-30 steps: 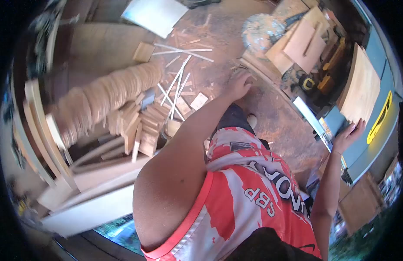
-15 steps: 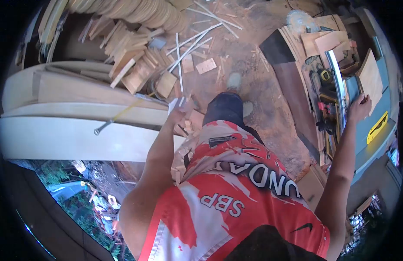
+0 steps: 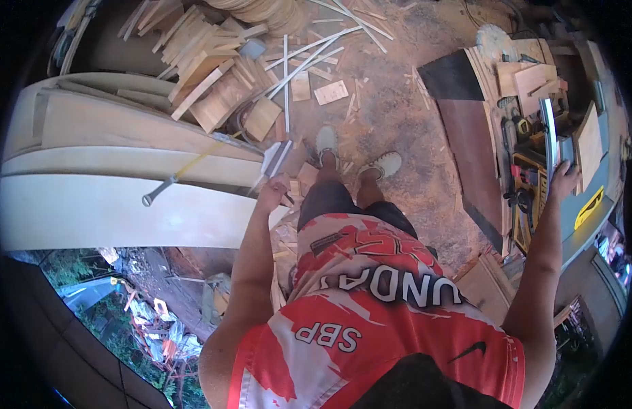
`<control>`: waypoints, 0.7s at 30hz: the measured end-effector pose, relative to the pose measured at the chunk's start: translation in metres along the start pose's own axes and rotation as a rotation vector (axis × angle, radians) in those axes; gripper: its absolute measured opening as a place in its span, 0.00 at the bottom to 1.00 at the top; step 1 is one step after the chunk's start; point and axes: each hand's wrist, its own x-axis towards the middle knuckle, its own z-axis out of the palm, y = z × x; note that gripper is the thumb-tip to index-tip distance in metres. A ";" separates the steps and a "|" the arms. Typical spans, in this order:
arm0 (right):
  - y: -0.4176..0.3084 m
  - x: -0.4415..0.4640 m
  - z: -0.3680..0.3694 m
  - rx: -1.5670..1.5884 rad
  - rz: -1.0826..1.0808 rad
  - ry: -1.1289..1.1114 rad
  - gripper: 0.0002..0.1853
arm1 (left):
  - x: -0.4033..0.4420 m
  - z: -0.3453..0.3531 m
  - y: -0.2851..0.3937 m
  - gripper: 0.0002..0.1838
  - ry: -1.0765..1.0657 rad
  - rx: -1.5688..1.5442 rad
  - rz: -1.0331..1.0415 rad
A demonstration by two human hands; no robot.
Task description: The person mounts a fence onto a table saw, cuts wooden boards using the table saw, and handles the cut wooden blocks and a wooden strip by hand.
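Note:
My left hand (image 3: 273, 193) is closed around a flat grey piece with white edges (image 3: 278, 157), which points away from me; blur hides its exact kind. A dark slim tip shows by the fingers. At the right, my right hand (image 3: 565, 180) has its fingers curled at the near end of a long shiny metal bar (image 3: 550, 133), over the blue-grey bench surface (image 3: 566, 221). Close by that hand leans a light wooden board (image 3: 588, 151). A yellow piece with a dark marking (image 3: 589, 208) lies on the bench nearer to me.
Large pale curved panels (image 3: 118, 208) extend along the left, with a metal-headed tool (image 3: 159, 191) on them. Stacked wood offcuts (image 3: 210, 88) and white strips (image 3: 286, 82) lie ahead. A tape measure (image 3: 523, 127) sits among tools, beside a dark brown panel (image 3: 469, 146).
The view has shifted and both feet now show. My left hand has turned the grey-and-white piece so more of it shows. The metal bar has moved right, against my right hand.

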 end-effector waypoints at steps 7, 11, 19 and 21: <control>-0.045 -0.056 -0.019 -0.046 -0.121 -0.075 0.38 | 0.064 -0.039 -0.039 0.21 -0.066 0.177 -0.078; -0.074 -0.069 -0.035 -0.111 -0.073 -0.171 0.40 | 0.091 -0.060 -0.004 0.22 -0.092 0.086 0.019; -0.092 -0.112 -0.053 0.006 -0.070 -0.431 0.30 | 0.143 -0.096 -0.005 0.22 -0.153 0.069 0.009; -0.079 -0.145 -0.037 0.339 -0.042 -0.814 0.29 | 0.149 -0.102 -0.005 0.22 -0.164 0.065 0.006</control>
